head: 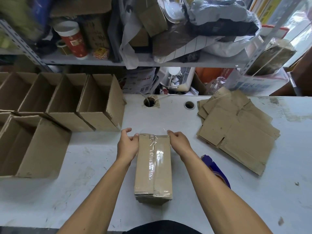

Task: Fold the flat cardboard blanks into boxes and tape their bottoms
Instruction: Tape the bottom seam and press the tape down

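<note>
A folded cardboard box [145, 166] lies bottom-up in the middle of the white table [185, 125]. Clear tape [157, 159] runs along its centre seam and over both ends. My left hand [128, 143] is at the box's far left corner, thumb against the edge and fingers curled beside it. At the far right corner, my right hand [178, 141] has its fingers curled over the far edge. Flat cardboard blanks [236, 134] are piled to the right. A blue tape dispenser [217, 168] lies partly behind my right forearm.
Several open folded boxes [99, 102] stand in a row at the back left, and another [33, 146] sits nearer on the left. Two cable holes [189, 105] pierce the table's far edge. A cluttered metal shelf [101, 60] rises behind the table.
</note>
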